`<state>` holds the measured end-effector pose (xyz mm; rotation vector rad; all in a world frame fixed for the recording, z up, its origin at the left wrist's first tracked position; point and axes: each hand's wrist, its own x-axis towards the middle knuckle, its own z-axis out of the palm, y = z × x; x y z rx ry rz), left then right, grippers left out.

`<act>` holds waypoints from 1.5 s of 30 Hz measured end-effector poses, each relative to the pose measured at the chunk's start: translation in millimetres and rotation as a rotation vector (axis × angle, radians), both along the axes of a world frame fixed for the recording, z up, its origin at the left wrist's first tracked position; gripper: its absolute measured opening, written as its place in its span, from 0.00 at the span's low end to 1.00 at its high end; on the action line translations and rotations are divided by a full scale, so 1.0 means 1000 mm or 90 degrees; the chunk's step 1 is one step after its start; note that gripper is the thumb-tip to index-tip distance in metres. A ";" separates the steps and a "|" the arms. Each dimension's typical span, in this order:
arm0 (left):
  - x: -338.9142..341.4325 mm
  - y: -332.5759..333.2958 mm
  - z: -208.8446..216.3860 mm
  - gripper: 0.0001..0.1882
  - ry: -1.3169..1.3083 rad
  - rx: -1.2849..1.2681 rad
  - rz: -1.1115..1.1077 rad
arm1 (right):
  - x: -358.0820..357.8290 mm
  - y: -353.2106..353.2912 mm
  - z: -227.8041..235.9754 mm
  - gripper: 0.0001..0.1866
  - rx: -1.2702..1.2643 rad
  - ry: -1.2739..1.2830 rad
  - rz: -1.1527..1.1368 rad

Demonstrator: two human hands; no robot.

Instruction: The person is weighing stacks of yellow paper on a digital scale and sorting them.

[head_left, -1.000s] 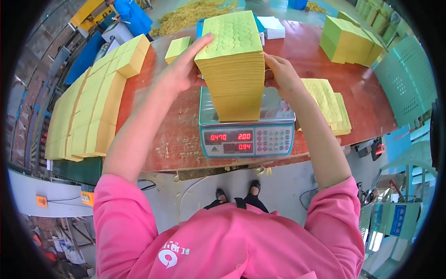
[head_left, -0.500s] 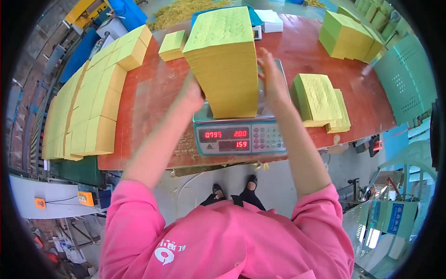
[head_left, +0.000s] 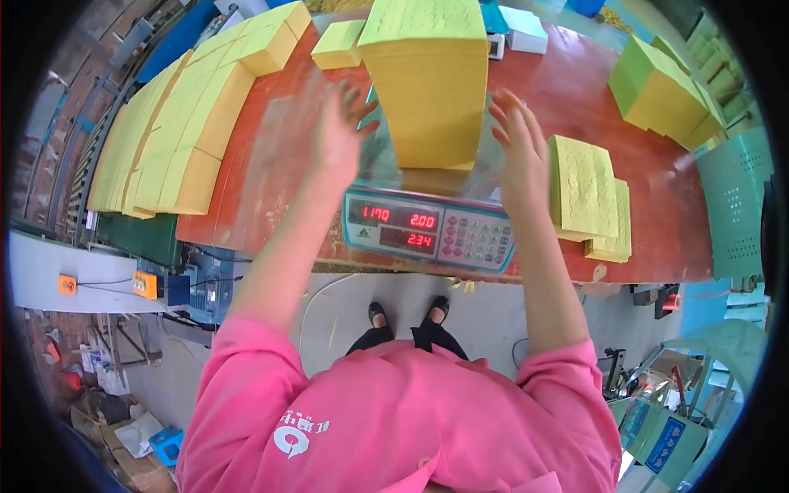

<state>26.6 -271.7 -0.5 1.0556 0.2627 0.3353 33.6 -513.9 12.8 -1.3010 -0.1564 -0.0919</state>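
A tall stack of yellow paper sheets (head_left: 429, 103) stands upright on the pan of a digital scale (head_left: 353, 238) at the middle of the table. Round marks pattern its top sheet. My left hand (head_left: 337, 135) is raised left of the stack, fingers spread and slightly blurred, apart from it and holding nothing. On the other side, my right hand (head_left: 521, 148) is also open and free of the stack, fingers pointing away from me. Red digits glow on the scale's front panel, beside its keypad. Right of my right hand lies a shorter yellow stack (head_left: 585, 185).
Rows of yellow paper blocks (head_left: 193, 135) line the left side of the red table (head_left: 649, 214). A small yellow block (head_left: 339, 45) and a white stack (head_left: 526, 31) lie at the back. More yellow blocks (head_left: 657, 86) stand at the far right, near a green perforated panel (head_left: 735, 201).
Both hands have come away from the sides of the tall stack and opened wider. The scale's displayed digits have changed. The whole view has shifted, with the stack now higher in it.
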 end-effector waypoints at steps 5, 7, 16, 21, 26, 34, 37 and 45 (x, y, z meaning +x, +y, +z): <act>-0.133 0.078 -0.035 0.23 0.084 0.089 -0.012 | -0.125 -0.079 -0.048 0.15 -0.100 0.140 0.092; -0.190 0.092 -0.067 0.19 0.183 0.028 0.032 | -0.174 -0.088 -0.081 0.14 -0.054 0.236 0.087; -0.297 0.079 -0.149 0.17 0.382 -0.088 -0.081 | -0.265 -0.022 -0.116 0.12 0.070 0.423 0.048; -0.284 0.097 -0.131 0.17 0.360 -0.033 -0.133 | -0.283 -0.008 -0.114 0.12 -0.008 0.354 0.050; -0.286 0.097 -0.138 0.17 0.371 -0.032 -0.175 | -0.310 -0.002 -0.126 0.12 0.001 0.392 0.000; -0.254 0.047 -0.124 0.16 0.389 0.006 -0.328 | -0.302 -0.009 -0.126 0.11 0.029 0.376 -0.022; -0.236 0.008 -0.101 0.15 0.371 0.100 -0.407 | -0.291 -0.018 -0.138 0.11 0.040 0.347 -0.017; -0.180 -0.157 -0.032 0.10 0.093 0.418 -0.701 | -0.252 -0.074 -0.137 0.14 -0.007 0.333 0.110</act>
